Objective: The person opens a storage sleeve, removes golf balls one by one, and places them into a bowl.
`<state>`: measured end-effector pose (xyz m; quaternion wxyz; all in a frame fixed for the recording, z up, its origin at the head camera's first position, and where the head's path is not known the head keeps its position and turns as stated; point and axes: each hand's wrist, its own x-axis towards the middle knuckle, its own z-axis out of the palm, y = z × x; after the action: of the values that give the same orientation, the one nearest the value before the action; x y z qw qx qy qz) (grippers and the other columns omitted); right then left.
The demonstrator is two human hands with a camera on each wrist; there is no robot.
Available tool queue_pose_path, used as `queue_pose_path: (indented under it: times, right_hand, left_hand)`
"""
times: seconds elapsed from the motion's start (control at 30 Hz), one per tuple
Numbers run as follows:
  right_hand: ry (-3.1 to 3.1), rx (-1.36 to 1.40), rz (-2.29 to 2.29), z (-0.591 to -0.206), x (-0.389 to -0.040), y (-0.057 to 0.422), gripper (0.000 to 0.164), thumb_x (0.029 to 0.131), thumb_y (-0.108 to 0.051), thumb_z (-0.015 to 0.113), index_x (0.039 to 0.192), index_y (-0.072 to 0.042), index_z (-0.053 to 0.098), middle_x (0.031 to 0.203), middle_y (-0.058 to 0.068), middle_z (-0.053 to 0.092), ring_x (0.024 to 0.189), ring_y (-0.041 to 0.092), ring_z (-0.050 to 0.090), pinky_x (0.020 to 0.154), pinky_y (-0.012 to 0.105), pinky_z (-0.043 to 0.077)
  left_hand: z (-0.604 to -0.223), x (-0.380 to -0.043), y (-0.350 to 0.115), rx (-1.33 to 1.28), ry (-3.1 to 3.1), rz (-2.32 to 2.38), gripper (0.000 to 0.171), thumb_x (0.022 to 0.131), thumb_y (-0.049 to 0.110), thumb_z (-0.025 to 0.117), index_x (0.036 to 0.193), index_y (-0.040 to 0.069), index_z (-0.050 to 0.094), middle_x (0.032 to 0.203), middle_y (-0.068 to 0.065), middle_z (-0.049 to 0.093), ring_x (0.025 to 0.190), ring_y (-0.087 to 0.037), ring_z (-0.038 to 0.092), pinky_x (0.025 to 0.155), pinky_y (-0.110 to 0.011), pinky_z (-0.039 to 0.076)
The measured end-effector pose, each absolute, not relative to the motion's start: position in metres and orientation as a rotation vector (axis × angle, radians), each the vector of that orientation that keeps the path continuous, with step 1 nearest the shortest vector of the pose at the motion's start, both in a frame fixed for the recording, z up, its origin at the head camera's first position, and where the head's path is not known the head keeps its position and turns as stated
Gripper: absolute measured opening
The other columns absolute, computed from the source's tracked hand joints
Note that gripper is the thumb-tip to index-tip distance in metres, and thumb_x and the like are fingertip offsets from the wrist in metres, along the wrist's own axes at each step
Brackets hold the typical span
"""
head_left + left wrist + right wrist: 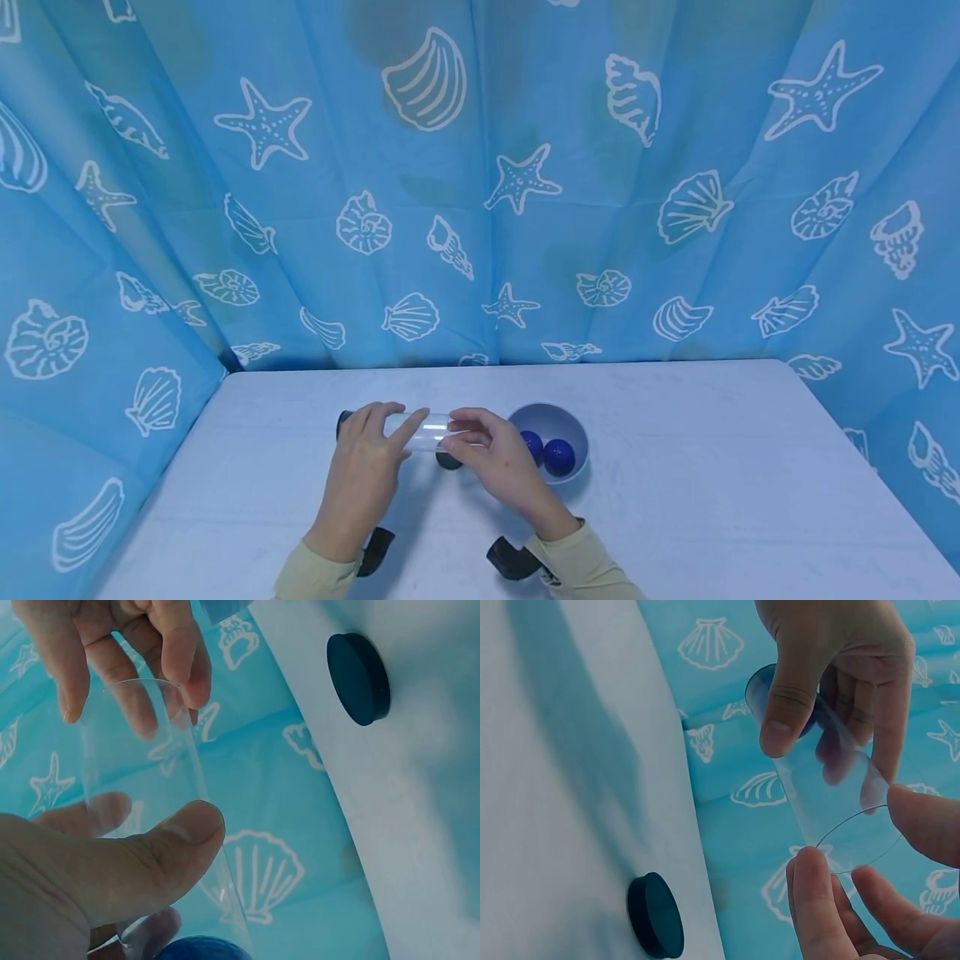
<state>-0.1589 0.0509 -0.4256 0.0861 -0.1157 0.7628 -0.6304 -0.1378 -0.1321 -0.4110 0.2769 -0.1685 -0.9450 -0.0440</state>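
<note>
A clear plastic tube [427, 427] is held sideways above the table, its dark-capped end at the left. My left hand [367, 467] grips it near that end, thumb on one side and fingers on the other. Inside the tube by the left hand sits a blue ball [202, 949]. My right hand [498, 462] holds the rim of the tube's uncovered end with its fingertips, seen closely in the right wrist view, where the tube [832, 802] slants. Beneath the tube on the table lies a loose black lid [448, 461], which the right wrist view also shows apart from both hands.
A grey bowl [549, 410] with blue balls [558, 457] in it stands just right of my right hand. The white-covered table [712, 483] ends at a blue curtain [480, 250] with shell and starfish prints. Black wrist devices [513, 558] sit at the sleeves.
</note>
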Motion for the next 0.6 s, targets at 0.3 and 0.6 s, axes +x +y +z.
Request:
queue_pose_path:
  times: [0.3,0.6]
  right_hand:
    - [2.248,-0.329,-1.892,-0.401,-0.145,0.051,0.04,0.089,-0.022,0.063,0.126,-0.009,0.053,0.12,0.01,0.058,0.109,0.022,0.057,0.087,0.032,0.05]
    - [2.232,-0.331,-1.922,-0.405,-0.147,0.05,0.041,0.088,-0.022,0.064,0.126,-0.009,0.054,0.122,0.014,0.058,0.109,0.023,0.057,0.087,0.032,0.05]
  left_hand:
    - [-0.41,-0.137,-0.133,-0.457,-2.534,-0.12,0.064,0.064,0.011,0.085,0.122,0.024,0.061,0.115,-0.011,0.058,0.111,-0.031,0.048,0.1,-0.048,0.037]
    - [-0.41,-0.137,-0.133,-0.463,-2.522,-0.134,0.063,0.064,0.011,0.085,0.121,0.024,0.062,0.115,-0.012,0.058,0.111,-0.032,0.048,0.1,-0.049,0.037]
